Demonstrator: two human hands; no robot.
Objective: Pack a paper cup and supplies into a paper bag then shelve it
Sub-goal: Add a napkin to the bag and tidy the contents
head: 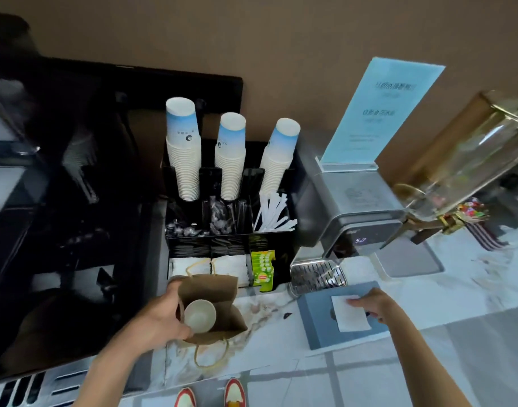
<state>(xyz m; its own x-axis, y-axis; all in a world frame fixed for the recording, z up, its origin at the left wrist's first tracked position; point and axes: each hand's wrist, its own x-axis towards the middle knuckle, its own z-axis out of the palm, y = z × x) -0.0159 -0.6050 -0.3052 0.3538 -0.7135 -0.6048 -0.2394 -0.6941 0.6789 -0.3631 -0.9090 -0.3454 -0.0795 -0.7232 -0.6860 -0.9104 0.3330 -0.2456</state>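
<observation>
Meanwhile, left hand [161, 315] gripping open paper bag [219, 292] with paper cup [199, 315] inside, near counter's [445, 292] front edge; right hand [372, 305] pinching white napkin [350, 317] atop blue box [316, 321].

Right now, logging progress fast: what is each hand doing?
Left hand: closed on the paper bag, cup inside.
Right hand: pinching a white napkin.

"Lipton" stands in a yellow badge on the green tea box [262, 270], just beyond and right of the left hand's [161, 315] grip. The dispenser [359, 221] display glows "50", beyond the right hand [369, 306]. The blue sign's [378, 113] print is too blurred to read.
</observation>
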